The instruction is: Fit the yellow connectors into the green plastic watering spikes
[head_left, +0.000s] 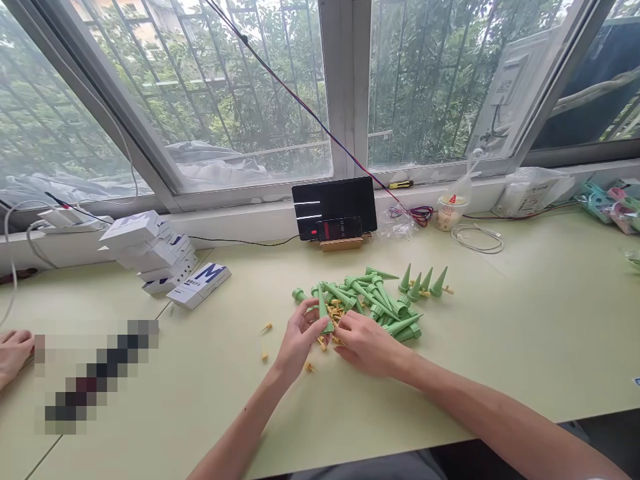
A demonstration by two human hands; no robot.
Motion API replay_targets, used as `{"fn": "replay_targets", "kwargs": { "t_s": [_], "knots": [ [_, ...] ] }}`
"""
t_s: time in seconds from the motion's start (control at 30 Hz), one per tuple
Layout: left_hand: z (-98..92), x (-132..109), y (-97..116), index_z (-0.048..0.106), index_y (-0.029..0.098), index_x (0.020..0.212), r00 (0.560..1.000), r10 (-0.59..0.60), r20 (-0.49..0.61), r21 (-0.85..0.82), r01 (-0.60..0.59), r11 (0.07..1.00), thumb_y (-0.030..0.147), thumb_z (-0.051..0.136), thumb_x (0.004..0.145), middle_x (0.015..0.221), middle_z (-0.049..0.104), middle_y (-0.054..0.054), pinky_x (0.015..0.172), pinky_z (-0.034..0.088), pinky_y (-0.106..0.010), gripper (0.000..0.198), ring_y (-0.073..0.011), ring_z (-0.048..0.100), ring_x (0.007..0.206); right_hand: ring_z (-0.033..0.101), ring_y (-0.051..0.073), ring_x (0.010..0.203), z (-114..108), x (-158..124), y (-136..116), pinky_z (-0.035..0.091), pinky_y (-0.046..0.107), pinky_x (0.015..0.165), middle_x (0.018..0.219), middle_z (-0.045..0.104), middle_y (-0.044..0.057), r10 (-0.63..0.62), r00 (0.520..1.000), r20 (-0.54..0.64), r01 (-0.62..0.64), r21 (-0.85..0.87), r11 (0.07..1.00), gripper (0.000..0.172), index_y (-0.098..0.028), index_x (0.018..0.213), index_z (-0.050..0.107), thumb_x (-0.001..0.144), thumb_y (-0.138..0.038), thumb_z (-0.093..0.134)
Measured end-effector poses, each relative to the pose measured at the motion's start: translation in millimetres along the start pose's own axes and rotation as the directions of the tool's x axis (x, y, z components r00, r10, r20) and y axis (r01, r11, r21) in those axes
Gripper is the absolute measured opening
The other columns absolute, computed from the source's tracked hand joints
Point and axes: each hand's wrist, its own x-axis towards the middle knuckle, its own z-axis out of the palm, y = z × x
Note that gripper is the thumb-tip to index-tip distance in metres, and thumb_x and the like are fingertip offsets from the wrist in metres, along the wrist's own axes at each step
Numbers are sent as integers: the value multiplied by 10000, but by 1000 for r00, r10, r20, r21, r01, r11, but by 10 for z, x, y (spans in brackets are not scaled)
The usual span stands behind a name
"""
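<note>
A green spike [323, 308], tip up, seems in mid-work, pinched between the left hand's [297, 339] thumb and fingers. The right hand [369, 343] curls just beside its base; whether it grips anything I cannot tell. Beyond, loose yellow pegs [336, 311] and heaped spikes [383, 297] look left to do; four upright spikes [438, 283] on the table [505, 333], yellow at their bases, look finished.

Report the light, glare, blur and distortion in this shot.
Head view: daylight through the windows, washed pale at upper left; head view: white streaks of glare on the dark screen; head view: a blocky pixelated patch on the table at left; head view: side window frames slant, likely wide-angle distortion; head view: left hand and its green cone reasonably sharp.
</note>
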Motion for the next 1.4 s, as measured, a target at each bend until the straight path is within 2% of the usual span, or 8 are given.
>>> {"fn": "replay_targets", "kwargs": {
  "t_s": [0.4,0.73,1.07,1.27,1.4],
  "knots": [
    [19,-21,-58,558,207,1120,1000,9,25,2,-9,1000,357,730,824,878,659,-47,585,486,-271,373,-131,570,632,516,183,778,20,-14,9,478,306,696,857,576,56,-16,1000,4,16,39,999,142,-171,947,601,978,-117,473],
    [38,-36,-38,561,211,1108,1000,-10,29,-15,10,1000,362,742,808,829,632,-27,580,482,-283,382,-137,570,606,513,163,734,39,-37,34,467,276,661,836,563,40,-27,999,18,27,33,999,172,-180,995,613,984,-93,466],
    [44,-41,-41,546,201,1109,999,7,51,7,-7,1000,346,716,838,857,625,-36,590,478,-278,351,-131,562,618,537,166,758,32,-38,40,488,287,696,863,584,51,-31,999,33,29,42,999,241,-186,1022,612,999,-88,393],
    [44,-30,-47,524,205,1144,999,11,51,24,-12,1000,347,697,861,798,593,-15,610,488,-286,361,-139,562,634,502,168,727,36,-38,45,469,289,679,851,571,47,-34,998,47,34,-2,999,227,-173,995,596,946,-37,421],
    [33,-36,-31,535,207,1136,999,22,38,28,-23,999,351,697,859,801,595,-16,594,486,-281,352,-143,566,640,477,171,734,22,-45,27,450,281,669,855,545,47,-34,998,46,34,1,999,320,-173,1024,582,868,40,401]
  ]
}}
